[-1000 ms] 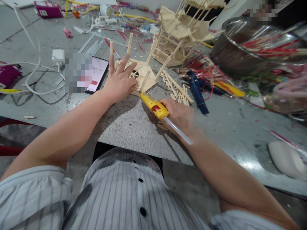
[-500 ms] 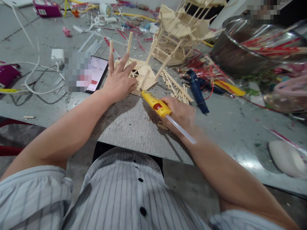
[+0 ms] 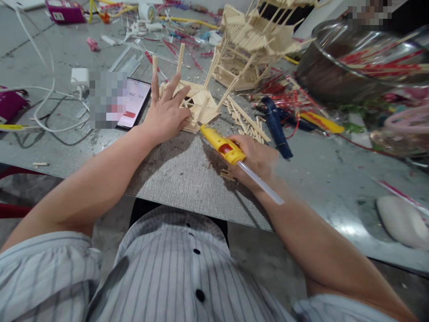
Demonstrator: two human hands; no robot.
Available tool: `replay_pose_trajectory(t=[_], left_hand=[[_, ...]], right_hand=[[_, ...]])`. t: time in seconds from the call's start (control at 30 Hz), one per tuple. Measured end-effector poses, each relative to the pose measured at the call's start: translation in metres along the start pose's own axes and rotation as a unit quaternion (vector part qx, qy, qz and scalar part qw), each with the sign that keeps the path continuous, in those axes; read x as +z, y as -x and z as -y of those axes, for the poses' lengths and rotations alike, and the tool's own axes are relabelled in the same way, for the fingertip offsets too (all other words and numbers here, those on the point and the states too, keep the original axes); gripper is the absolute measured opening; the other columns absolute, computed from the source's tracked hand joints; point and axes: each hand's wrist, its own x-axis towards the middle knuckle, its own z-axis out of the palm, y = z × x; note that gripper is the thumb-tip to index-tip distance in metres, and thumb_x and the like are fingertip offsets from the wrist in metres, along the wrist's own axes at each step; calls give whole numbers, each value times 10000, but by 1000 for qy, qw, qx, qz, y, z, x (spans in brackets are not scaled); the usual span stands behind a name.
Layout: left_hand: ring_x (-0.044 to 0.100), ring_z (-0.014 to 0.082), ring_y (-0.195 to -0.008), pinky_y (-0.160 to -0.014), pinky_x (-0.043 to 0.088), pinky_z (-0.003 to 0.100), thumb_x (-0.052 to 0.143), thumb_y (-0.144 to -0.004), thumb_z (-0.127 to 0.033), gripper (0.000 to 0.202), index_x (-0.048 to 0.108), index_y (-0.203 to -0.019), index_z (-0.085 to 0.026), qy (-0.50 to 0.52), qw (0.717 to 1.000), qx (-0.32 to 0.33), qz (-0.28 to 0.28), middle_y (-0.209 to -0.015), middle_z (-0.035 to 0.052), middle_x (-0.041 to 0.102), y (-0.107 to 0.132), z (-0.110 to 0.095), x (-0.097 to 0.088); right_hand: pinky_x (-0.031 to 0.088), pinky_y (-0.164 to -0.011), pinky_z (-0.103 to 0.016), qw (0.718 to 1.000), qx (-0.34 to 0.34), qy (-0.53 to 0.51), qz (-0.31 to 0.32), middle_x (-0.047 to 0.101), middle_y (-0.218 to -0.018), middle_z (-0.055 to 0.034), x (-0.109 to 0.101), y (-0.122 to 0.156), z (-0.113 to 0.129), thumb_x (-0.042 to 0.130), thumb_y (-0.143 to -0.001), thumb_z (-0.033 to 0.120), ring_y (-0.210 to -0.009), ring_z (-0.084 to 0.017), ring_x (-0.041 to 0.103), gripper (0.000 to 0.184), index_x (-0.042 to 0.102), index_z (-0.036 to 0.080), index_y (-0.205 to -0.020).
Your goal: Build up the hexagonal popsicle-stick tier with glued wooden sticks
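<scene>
My left hand lies with spread fingers on the near left side of a small wooden stick structure, which has upright posts around its edge. Part of the structure is hidden under that hand. In my right hand is a yellow glue gun, its nozzle pointing at the structure's near edge. A clear glue stick sticks out of the gun's back end, above my wrist. Short cut sticks lie in a loose heap just right of the structure.
Behind stands a taller, tiered stick model. A phone with a timer lies left of my left hand. On the right are a metal pot, a dark blue tool or strap, a yellow-handled tool and a white mouse.
My right hand has drawn the glue gun slightly back to the right, away from the structure's near edge. My left hand has stayed in place.
</scene>
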Motion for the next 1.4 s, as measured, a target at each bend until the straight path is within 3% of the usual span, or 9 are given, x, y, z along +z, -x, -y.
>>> replay_pose_trajectory(t=[0.53,0.67,0.73,0.87,0.97,1.03,1.23,1.3,1.4], left_hand=[[138,367,-1423,-1057,-15,745,542,-750,-202,249,650,-970,-242,-62,997,44,5,-1483,58,399,4,-3,-12],[248,258,-1402,-1144,58,597,469,-735,-132,348,640,-947,-348,-39,993,32,-106,-1399,-58,488,3,8,-20],[352,229,-1327,-1133,172,538,492,-697,-104,347,633,-921,-329,-25,981,8,-194,-1318,-49,555,0,18,-21],[550,170,-1025,-916,439,406,509,-580,12,391,613,-846,-255,3,915,-15,-402,-1066,7,666,-1,31,-24],[584,137,-973,-881,464,375,455,-796,-61,253,580,-844,-275,51,889,-6,-455,-968,-19,654,0,34,-27],[582,129,-937,-857,456,364,445,-907,-211,143,571,-881,-273,85,900,-12,-428,-929,-25,651,-1,37,-28],[564,87,-759,-704,444,300,313,-899,-581,500,625,-806,-201,100,863,-3,-495,-742,-35,620,-8,49,-24],[570,85,-772,-727,446,301,250,-921,-561,525,616,-795,-206,55,853,23,-518,-735,-37,624,-9,49,-24],[562,67,-866,-790,456,295,385,-955,-319,272,606,-831,-220,-23,850,54,-524,-844,-45,621,-8,46,-24]], right_hand=[[391,-552,-297,992,59,-109,6,647,-783,-70,-2,3,-9,461,-823,578,-669,-198,605,423,619,199,-923],[431,-578,-331,985,85,-149,-8,653,-860,-67,3,5,-15,512,-789,583,-731,-226,624,389,599,229,-924],[449,-604,-342,979,103,-173,-13,649,-875,-59,6,6,-19,543,-773,566,-748,-224,624,372,585,236,-937],[466,-635,-348,970,130,-203,-38,640,-864,-39,12,7,-27,568,-762,543,-724,-201,617,357,576,239,-950],[460,-607,-334,966,128,-213,-67,635,-833,-29,13,7,-30,551,-766,549,-691,-187,608,351,584,242,-933],[454,-598,-333,964,139,-217,-72,628,-805,-28,13,7,-30,550,-765,552,-677,-187,600,346,584,242,-915],[462,-644,-366,965,155,-204,-54,625,-834,-65,13,9,-31,601,-733,548,-762,-235,605,378,593,224,-928],[464,-645,-364,966,151,-203,-52,625,-847,-70,13,8,-31,585,-749,541,-767,-233,606,374,598,217,-936],[464,-634,-355,967,143,-206,-53,629,-847,-65,12,8,-31,556,-769,540,-739,-219,607,365,601,219,-937]])
